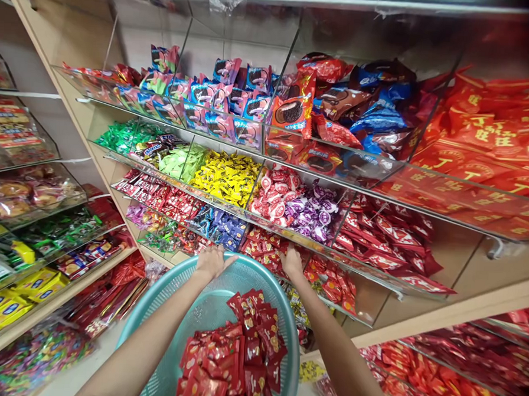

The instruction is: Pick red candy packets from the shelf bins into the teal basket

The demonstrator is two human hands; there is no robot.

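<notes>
A teal plastic basket with perforated sides stands below the shelves, holding a heap of small red packets. My left hand lies over its far rim, fingers curled across the edge and thumb stretched along it. Beyond the basket's right side, my right hand reaches into a low shelf compartment among more red packets. Its fingertips are hidden there, so what they touch is unclear. Blue packets lie in the compartment to the left, and orange-spotted red packets to the right.
Clear shelf fronts overhang the low compartments. Above lie yellow candies, purple wrapped candies and large red bags. Another rack with yellow packs stands at left. Red packets fill shelves at lower right.
</notes>
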